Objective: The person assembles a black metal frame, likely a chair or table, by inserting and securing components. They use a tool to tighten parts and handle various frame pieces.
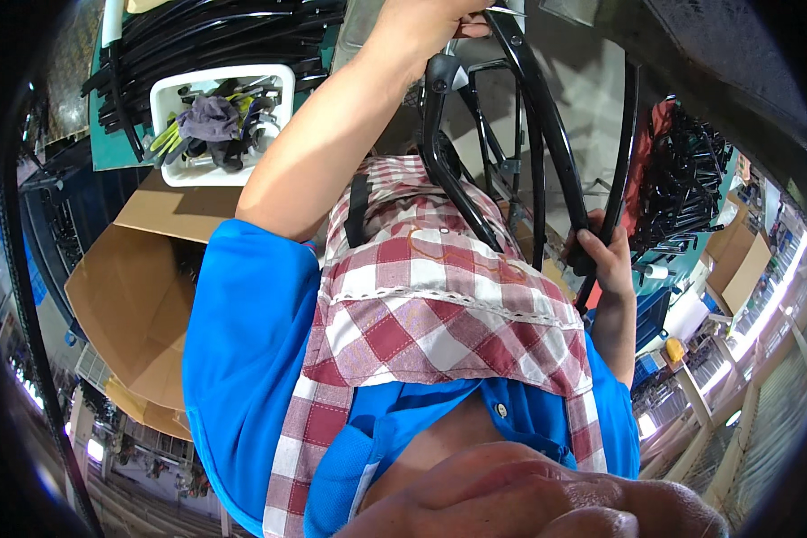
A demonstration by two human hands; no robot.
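A black, glossy bent-tube metal frame (547, 117) stands in front of my body, its long tubes running down toward my right side. My right hand (608, 260) is closed round the lower end of one long tube, thumb on top. At the upper edge my left hand (435, 22) is at the frame's upper end, fingers curled beside a small whitish piece (509, 11). Part of that hand is cut off by the picture's edge, so what it grips cannot be made out. Nearer my apron is another bent black tube (435, 134) with a rounded joint.
At the left, a white bin (287, 90) with gloves and small parts sits on a green table (112, 143) beside many black tubes (215, 45). Below it is an open cardboard box (125, 305). A pile of black metal parts (690, 175) lies at the right.
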